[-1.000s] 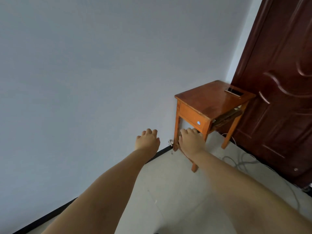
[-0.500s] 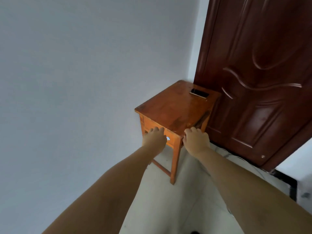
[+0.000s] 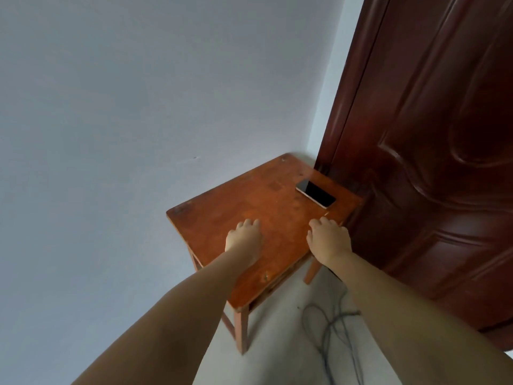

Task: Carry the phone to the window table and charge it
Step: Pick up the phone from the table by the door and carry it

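A dark wooden door [image 3: 433, 162] is standing beside the small wooden table [image 3: 249, 207]. Both arms are reaching over it, left hand [image 3: 244, 240] and right hand [image 3: 329, 238] curled loosely, grasping nothing. The phone [image 3: 315, 193] is lying near the far edge; a careless swipe could be knocking it off.

Single head view, looking steeply down and forward, close above the wooden counter [image 3: 266, 215] in the corner.
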Demonstrator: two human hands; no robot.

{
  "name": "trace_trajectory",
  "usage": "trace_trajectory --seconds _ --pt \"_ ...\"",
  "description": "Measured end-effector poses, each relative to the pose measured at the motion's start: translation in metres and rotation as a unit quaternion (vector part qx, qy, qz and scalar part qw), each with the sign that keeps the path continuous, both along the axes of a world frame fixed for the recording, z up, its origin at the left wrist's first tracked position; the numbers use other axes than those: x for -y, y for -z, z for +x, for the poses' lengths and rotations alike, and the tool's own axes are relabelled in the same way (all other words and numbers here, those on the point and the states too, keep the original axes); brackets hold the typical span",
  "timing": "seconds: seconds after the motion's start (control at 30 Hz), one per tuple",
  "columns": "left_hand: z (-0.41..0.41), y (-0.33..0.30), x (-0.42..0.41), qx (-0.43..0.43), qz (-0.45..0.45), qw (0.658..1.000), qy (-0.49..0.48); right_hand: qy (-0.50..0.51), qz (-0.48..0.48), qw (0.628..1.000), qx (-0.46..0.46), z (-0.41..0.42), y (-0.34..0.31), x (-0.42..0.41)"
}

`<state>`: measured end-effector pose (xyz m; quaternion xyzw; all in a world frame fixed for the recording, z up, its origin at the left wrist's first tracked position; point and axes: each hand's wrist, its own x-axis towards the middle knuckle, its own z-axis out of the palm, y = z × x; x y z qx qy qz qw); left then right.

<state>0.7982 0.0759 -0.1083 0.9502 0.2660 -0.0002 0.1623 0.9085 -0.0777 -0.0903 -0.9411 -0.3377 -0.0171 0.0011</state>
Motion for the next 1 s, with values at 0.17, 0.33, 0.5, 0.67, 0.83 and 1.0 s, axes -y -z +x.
trace_trajectory --seconds 0.17,0.33,0.5,0.67,0.83,1.0 --pt "0.075 0.018 -0.026 -0.024 -0.005 0.999 -0.028 -0.033 -0.011 0.999 -0.037 0.074 0.024 -0.028" --pt "0.166 0.037 -0.058 -0.032 -0.006 0.999 -0.041 -0.035 -0.018 0.998 -0.042 0.167 0.043 -0.06" --pt "0.237 0.058 -0.077 -0.042 -0.04 0.997 -0.049 -0.01 -0.022 0.996 -0.08 0.251 0.058 -0.083" --pt "0.273 0.1 -0.08 -0.067 -0.055 0.993 -0.075 0.017 -0.007 0.99 -0.137 0.296 0.091 -0.094" --pt "0.283 0.138 -0.071 -0.049 -0.016 0.993 -0.106 0.057 -0.017 0.985 -0.161 0.314 0.122 -0.096" --pt "0.281 0.16 -0.056 -0.042 0.045 0.992 -0.114 0.022 -0.027 0.992 -0.12 0.306 0.139 -0.086"
